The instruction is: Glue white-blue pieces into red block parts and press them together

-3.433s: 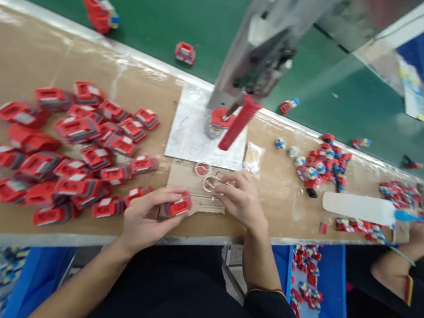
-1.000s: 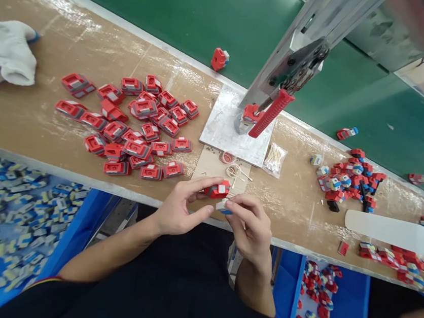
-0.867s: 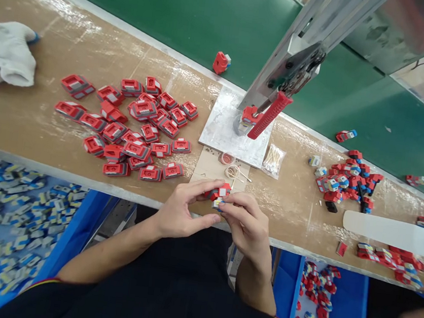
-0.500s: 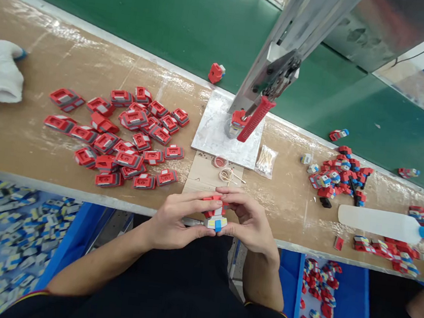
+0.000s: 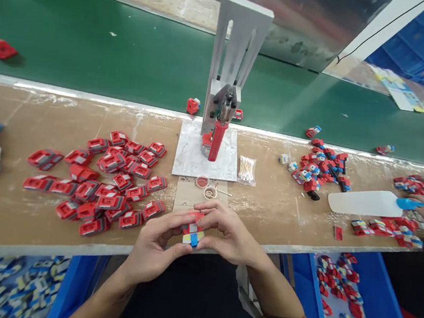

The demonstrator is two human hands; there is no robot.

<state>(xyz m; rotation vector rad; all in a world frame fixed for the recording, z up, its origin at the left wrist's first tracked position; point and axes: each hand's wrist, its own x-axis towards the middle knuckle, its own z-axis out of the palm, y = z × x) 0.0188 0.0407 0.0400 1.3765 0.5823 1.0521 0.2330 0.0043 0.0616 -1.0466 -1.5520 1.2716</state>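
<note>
I see a small red toy piece (image 5: 193,232) with a yellow-and-blue end pinched between both hands, at the near edge of the bench (image 5: 6,217). My left hand (image 5: 156,247) and right hand (image 5: 232,235) both grasp it with fingertips. Left of the hands lies a heap of red shells (image 5: 109,183); beyond them stands a hand press (image 5: 222,114) with a red handle.
</note>
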